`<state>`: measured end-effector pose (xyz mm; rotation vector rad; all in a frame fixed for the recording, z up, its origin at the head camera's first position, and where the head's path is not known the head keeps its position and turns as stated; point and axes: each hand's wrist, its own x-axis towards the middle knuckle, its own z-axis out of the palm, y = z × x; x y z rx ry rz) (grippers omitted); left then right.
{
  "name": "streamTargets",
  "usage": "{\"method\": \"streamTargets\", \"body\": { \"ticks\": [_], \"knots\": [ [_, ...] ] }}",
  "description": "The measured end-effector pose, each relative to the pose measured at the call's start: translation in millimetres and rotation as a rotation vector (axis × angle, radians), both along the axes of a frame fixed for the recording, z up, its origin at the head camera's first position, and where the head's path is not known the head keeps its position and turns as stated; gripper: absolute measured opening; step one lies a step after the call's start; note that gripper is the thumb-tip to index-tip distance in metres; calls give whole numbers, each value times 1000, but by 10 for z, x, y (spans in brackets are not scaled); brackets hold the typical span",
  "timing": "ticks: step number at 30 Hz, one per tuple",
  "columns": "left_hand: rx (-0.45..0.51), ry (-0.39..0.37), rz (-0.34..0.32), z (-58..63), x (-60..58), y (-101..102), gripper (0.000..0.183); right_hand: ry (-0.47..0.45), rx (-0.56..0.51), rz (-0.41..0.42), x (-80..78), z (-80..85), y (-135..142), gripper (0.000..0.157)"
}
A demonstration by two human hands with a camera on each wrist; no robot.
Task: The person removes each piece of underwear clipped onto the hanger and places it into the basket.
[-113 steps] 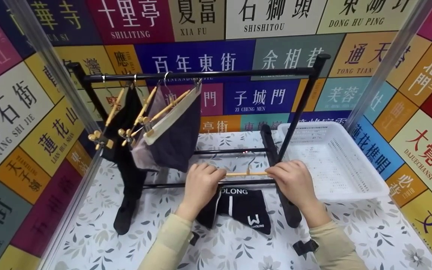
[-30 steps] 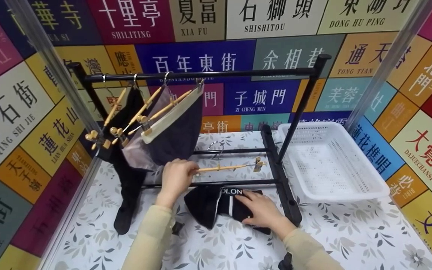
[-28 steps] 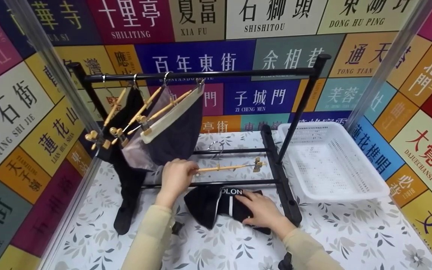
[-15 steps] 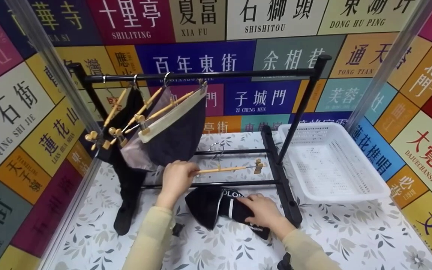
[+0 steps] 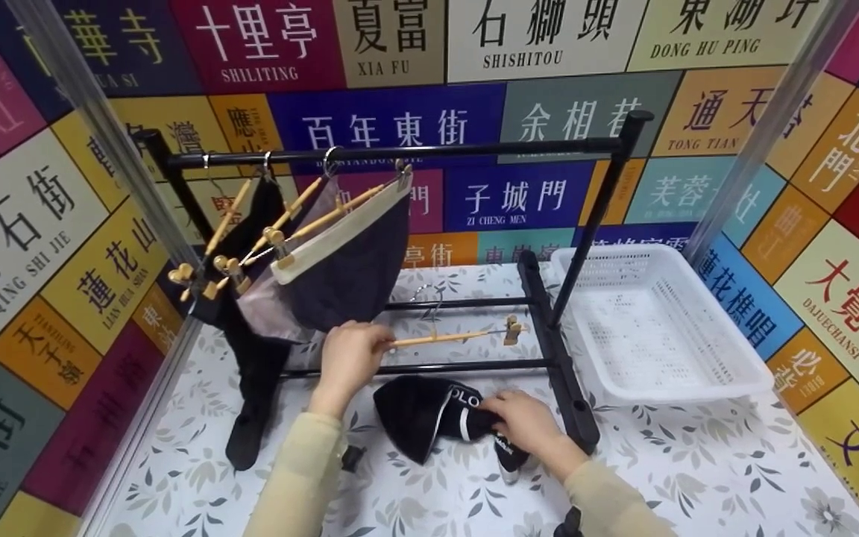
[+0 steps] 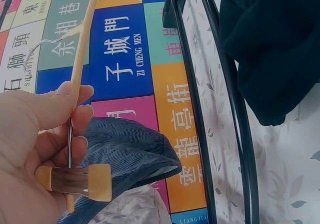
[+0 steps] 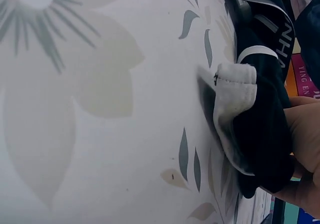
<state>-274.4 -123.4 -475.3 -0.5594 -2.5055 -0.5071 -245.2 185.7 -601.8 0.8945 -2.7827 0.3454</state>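
My left hand (image 5: 353,359) grips one end of a wooden clip hanger (image 5: 441,339), held level in front of the rack. In the left wrist view the thumb and fingers close round its rod (image 6: 81,58), beside a clip (image 6: 100,182). The hanger's other clip (image 5: 511,330) sticks out free at the right. Black underpants (image 5: 411,414) with white lettering and white trim lie on the table below. My right hand (image 5: 528,426) pinches their right side and lifts it a little. The right wrist view shows a pale lining (image 7: 237,86) turned outward.
A black rack (image 5: 474,151) stands ahead, its right foot (image 5: 575,403) close to my right hand. Several hangers with clothes, including dark shorts (image 5: 359,261) and a black garment (image 5: 254,373), hang at its left. A white basket (image 5: 608,380) stands right.
My right hand has left the hanger and come down to the underpants, bunching and raising their right side. My left hand keeps the hanger, which has shifted left.
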Motion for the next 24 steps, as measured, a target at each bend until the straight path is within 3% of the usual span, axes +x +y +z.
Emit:
{"method": "streamTargets", "body": {
  "ticks": [7, 13, 20, 24],
  "knots": [
    [6, 6, -3, -28, 20, -18, 7, -97, -166, -50, -8, 86, 70, 19],
    [4, 10, 3, -38, 38, -25, 8, -201, -318, -160, -20, 143, 164, 18],
    [8, 12, -1, -38, 44, -37, 9, -208, -510, -267, -39, 278, 273, 18],
    [21, 4, 2, -37, 49, -44, 8, -225, -621, -289, -66, 391, 362, 17]
  ]
}}
